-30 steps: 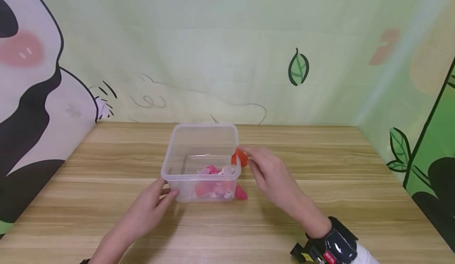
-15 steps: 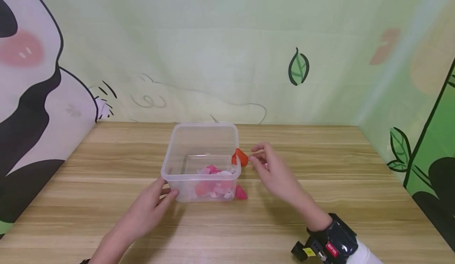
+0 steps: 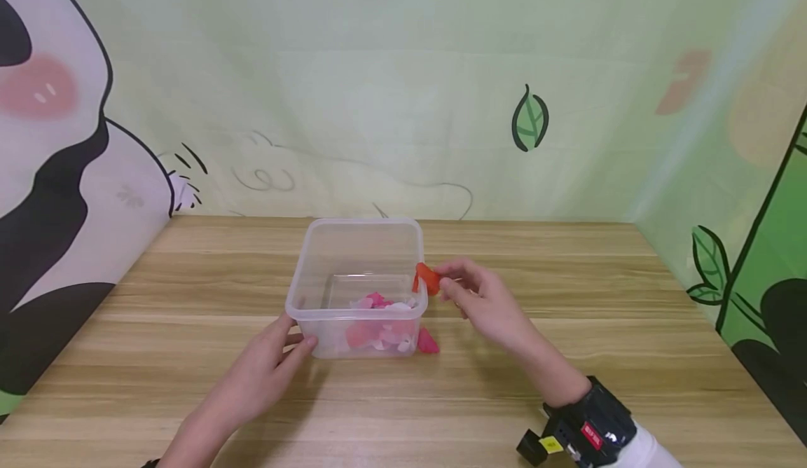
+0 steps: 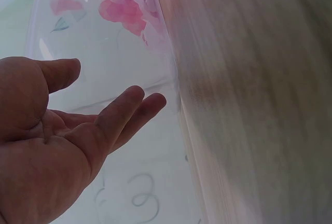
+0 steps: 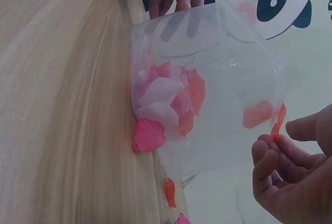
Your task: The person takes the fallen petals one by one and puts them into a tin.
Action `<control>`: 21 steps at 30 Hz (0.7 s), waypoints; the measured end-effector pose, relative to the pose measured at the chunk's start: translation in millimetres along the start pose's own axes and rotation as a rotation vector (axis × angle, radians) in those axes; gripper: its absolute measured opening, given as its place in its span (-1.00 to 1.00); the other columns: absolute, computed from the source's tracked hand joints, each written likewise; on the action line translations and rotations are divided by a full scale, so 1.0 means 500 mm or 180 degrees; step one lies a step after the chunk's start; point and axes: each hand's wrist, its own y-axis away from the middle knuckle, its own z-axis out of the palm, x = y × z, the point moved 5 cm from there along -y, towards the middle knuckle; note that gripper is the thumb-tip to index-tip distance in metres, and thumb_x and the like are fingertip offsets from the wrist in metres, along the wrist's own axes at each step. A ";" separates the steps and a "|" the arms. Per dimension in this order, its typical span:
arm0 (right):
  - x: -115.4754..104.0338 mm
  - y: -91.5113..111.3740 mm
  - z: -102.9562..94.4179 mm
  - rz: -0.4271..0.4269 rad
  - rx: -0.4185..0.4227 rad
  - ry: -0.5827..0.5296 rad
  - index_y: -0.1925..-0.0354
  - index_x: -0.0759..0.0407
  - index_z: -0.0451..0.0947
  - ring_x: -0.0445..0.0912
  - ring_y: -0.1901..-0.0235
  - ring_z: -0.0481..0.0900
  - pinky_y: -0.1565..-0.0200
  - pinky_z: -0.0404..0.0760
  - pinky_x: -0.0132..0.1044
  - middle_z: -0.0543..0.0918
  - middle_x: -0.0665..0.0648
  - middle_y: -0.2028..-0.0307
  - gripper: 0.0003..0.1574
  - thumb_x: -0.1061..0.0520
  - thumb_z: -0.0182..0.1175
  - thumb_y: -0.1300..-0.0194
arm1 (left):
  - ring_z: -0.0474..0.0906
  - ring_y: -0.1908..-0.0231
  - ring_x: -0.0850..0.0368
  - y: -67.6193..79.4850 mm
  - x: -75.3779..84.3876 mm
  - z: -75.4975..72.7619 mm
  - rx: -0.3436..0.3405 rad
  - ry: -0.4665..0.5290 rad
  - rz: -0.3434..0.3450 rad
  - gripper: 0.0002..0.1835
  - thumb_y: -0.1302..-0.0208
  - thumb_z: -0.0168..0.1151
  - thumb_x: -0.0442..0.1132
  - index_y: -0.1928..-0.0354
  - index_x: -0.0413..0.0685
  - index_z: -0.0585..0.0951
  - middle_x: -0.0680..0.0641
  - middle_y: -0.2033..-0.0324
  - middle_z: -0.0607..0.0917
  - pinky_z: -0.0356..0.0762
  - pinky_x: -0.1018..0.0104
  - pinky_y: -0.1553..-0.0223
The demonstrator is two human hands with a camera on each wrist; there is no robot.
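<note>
A clear plastic box stands upright on the table with pink, white and coral petals heaped in its front right part. An orange petal hangs over the right rim. My right hand pinches its outer end between thumb and fingers; in the right wrist view the orange petal shows at the fingertips. My left hand rests against the box's left side, its fingers straight. In the left wrist view the left hand holds nothing.
A bright pink petal lies on the table beside the box's front right corner. The right wrist view shows another orange petal on the table. A printed cloth hangs behind the table.
My right hand drew slightly away from the orange petal on the rim, fingers apart, then came back and took its outer end. The left hand and box stayed put.
</note>
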 end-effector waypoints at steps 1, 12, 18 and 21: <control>0.000 0.001 -0.001 0.0000 0.0022 0.0002 -0.08 0.18 0.54 0.00 0.25 0.55 0.40 0.57 -0.31 0.61 0.11 0.15 -0.75 0.19 0.11 -0.49 | 0.54 -0.09 -0.19 0.000 0.000 0.000 0.0000 0.0002 0.0001 -0.46 -0.48 0.10 -0.35 -0.42 -0.05 0.25 -0.19 -0.22 0.44 0.59 0.32 0.05; -0.026 0.012 0.002 -0.0276 -0.0045 -0.0059 -0.14 0.09 0.58 0.01 0.06 0.57 0.11 0.63 -0.22 0.61 -0.01 0.02 -0.68 0.20 0.17 -0.45 | 0.52 -0.11 -0.21 0.000 0.001 0.001 -0.0007 0.0060 0.0023 -0.47 -0.48 0.09 -0.36 -0.42 -0.05 0.25 -0.18 -0.23 0.42 0.58 0.33 0.03; -0.035 0.017 0.005 -0.0409 -0.0206 -0.0014 -0.23 0.09 0.53 -0.07 0.03 0.58 0.06 0.62 -0.20 0.59 -0.04 -0.06 -0.62 0.14 0.09 -0.51 | 0.52 -0.11 -0.21 0.001 0.001 0.001 -0.0014 0.0046 0.0004 -0.46 -0.48 0.09 -0.36 -0.43 -0.05 0.24 -0.19 -0.22 0.43 0.58 0.33 0.03; -0.034 0.017 0.003 -0.0403 -0.0159 0.0073 -0.23 0.12 0.51 -0.05 0.04 0.58 0.07 0.63 -0.22 0.58 -0.01 -0.04 -0.63 0.18 0.05 -0.53 | 0.53 -0.10 -0.21 0.000 0.001 0.001 -0.0008 0.0037 0.0019 -0.46 -0.47 0.09 -0.36 -0.43 -0.05 0.24 -0.19 -0.22 0.43 0.58 0.33 0.03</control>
